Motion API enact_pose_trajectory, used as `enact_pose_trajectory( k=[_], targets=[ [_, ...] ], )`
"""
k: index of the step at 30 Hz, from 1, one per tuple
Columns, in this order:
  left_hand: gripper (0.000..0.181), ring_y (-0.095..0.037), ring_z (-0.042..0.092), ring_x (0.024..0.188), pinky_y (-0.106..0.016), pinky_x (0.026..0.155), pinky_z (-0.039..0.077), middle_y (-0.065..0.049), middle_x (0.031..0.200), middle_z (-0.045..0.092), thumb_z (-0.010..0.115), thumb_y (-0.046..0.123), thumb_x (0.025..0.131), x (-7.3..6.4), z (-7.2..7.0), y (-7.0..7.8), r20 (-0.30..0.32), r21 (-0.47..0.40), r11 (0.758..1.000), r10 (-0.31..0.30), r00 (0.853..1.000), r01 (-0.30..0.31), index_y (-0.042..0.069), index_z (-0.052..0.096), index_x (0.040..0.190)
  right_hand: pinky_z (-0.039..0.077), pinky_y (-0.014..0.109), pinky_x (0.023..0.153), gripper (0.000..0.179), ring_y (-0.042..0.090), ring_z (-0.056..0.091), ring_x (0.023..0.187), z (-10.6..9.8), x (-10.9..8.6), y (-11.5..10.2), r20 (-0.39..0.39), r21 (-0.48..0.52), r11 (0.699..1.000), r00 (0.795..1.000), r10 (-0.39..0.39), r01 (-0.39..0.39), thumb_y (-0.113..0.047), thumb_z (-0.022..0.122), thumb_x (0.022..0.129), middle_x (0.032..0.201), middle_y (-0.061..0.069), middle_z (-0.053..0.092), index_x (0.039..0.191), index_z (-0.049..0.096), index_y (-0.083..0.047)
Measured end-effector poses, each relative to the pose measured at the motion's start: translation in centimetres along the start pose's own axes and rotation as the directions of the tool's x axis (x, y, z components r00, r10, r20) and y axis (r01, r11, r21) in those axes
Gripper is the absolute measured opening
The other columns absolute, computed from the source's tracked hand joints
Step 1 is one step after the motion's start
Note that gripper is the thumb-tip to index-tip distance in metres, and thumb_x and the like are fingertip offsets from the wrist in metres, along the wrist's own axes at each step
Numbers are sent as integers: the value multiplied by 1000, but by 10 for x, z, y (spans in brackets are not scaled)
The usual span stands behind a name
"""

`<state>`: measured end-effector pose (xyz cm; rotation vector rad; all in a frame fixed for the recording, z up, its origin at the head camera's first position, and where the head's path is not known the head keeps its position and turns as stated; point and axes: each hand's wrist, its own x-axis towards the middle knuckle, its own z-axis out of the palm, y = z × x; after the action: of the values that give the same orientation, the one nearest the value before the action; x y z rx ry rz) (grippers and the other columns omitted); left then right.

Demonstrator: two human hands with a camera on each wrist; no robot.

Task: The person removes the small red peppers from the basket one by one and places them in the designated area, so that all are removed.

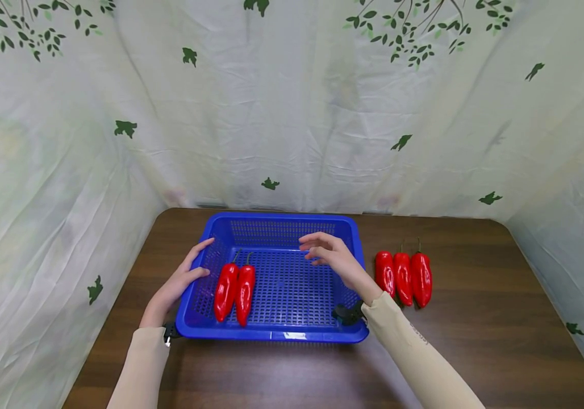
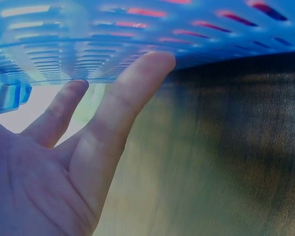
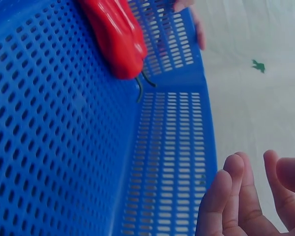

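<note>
From the head: close to the counter's [image 1: 481, 324] far edge, nearer the left corner than the right, a blue basket [image 1: 236, 333]. Inside, toward its left wall, two red peppers [image 1: 245, 289] side by side, stems toward the far edge. On the counter, just beyond the basket's right wall, three more red peppers [image 1: 403, 278] in a row. At the basket's left rim, the left hand [image 1: 176, 284], thumb and fingers stretched apart. Over the basket's right half, the right hand [image 1: 335, 258], fingers loosely bent. Beyond the counter's far edge, a pale curtain [image 1: 297, 113] with green leaf prints.

From the left wrist: thumb and fingers apart along the basket's slotted outer wall, with red showing through the slots; brown counter to the right of the thumb.

From the right wrist: fingers at lower right, apart from the thumb; pepper stems pointing toward a corner of the basket; left fingertips at its rim, near the top.
</note>
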<state>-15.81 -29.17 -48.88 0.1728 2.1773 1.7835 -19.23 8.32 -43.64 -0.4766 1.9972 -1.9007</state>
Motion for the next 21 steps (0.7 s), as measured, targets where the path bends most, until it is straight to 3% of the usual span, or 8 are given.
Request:
enact_pose_trajectory(
  k=[13, 21],
  targets=[
    [68, -54, 22, 133, -58, 87, 47, -17, 156, 3, 47, 12, 95, -1, 0, 1, -2, 2, 1000, -5, 1000, 5, 32, 16, 152, 44, 58, 90, 32, 46, 54, 105, 25, 9, 11, 34, 2, 997, 997, 72, -72, 0, 47, 94, 121, 29, 56, 124, 56, 3],
    [67, -53, 22, 133, -59, 89, 45, -17, 157, 3, 47, 13, 95, -1, 1, 0, -6, 3, 1000, 1, 1000, -1, 32, 17, 152, 45, 57, 89, 34, 47, 53, 105, 41, 15, 11, 68, -32, 996, 994, 86, -84, 0, 45, 94, 117, 25, 58, 126, 55, 3]
  ],
)
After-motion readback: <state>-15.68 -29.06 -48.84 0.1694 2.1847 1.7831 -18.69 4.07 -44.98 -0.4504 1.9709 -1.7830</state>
